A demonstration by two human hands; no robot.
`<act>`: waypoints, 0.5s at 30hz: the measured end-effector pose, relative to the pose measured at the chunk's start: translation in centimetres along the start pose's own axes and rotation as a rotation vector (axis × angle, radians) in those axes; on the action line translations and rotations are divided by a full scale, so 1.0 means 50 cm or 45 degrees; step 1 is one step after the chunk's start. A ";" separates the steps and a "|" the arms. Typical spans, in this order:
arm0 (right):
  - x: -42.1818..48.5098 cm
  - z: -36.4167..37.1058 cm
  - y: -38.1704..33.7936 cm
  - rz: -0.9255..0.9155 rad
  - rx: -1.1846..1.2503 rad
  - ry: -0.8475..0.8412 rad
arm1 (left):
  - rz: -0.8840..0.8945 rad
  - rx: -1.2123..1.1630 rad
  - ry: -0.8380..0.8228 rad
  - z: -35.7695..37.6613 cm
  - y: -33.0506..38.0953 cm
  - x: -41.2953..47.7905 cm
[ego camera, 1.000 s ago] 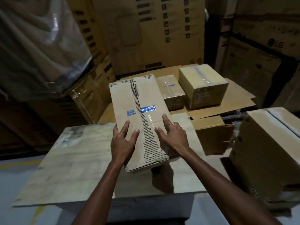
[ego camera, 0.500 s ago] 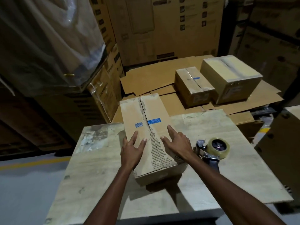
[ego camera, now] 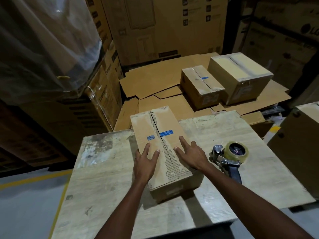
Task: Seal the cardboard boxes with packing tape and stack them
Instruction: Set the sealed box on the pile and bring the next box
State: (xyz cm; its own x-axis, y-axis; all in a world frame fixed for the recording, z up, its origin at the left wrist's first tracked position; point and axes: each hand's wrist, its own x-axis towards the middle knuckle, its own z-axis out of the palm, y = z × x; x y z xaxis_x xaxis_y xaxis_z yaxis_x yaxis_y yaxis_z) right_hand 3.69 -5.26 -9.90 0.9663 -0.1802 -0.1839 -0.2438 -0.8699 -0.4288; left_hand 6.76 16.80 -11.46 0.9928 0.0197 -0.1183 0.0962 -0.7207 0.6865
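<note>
1. Cardboard box lies lengthwise on wooden table, long axis running away from the person, slightly left of table centre. Top flaps closed, centre seam untaped, paper torn off along the seam, two blue labels beside it.
2. Left hand lies flat on the left flap, fingers straight, nothing clasped. Right hand does the same on the right flap, fingers spread, palm near the box's right edge. Both press down, one on each side of the seam.
3. Box's near end sits well in from the table's near edge. Far end reaches about the far edge; cannot tell if it overhangs.
4. Tape dispenser lies on the table just right of the right hand, apart from the box, clear roll on it, handle toward the person.
5. Bare tabletop left of the box and in front of it; narrower strip right of the dispenser.
6. Big carton stands against the table's right side.
7. Beyond the far edge: flattened cardboard sheets, with small taped box and larger taped box side by side on them, touching or nearly.
8. Tall printed cartons wall off the back; plastic-wrapped stack looms left.
9. Grey floor with a yellow line at lower left.
</note>
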 end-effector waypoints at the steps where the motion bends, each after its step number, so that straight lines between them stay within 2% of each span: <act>1: 0.002 -0.004 0.005 -0.005 0.053 -0.036 | -0.004 -0.014 0.002 -0.001 0.002 -0.003; 4: 0.000 -0.024 0.031 -0.094 0.251 -0.173 | -0.036 -0.056 0.002 -0.003 0.010 -0.014; 6: -0.021 -0.037 0.055 -0.157 0.308 -0.141 | -0.069 -0.068 0.006 -0.002 0.021 -0.023; 11: -0.090 -0.057 0.156 0.055 0.580 0.323 | -0.131 -0.086 0.047 0.027 0.044 -0.050; 15: -0.141 -0.085 0.260 0.478 1.032 0.649 | -0.184 -0.049 0.097 0.059 0.064 -0.073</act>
State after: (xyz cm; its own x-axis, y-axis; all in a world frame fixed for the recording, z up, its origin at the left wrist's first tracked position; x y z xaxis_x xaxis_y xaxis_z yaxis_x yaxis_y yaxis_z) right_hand -5.94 -17.22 -10.43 0.6904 -0.7146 -0.1127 -0.3372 -0.1800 -0.9241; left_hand 3.23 12.37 -10.94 0.9708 0.1748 -0.1646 0.2399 -0.6793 0.6935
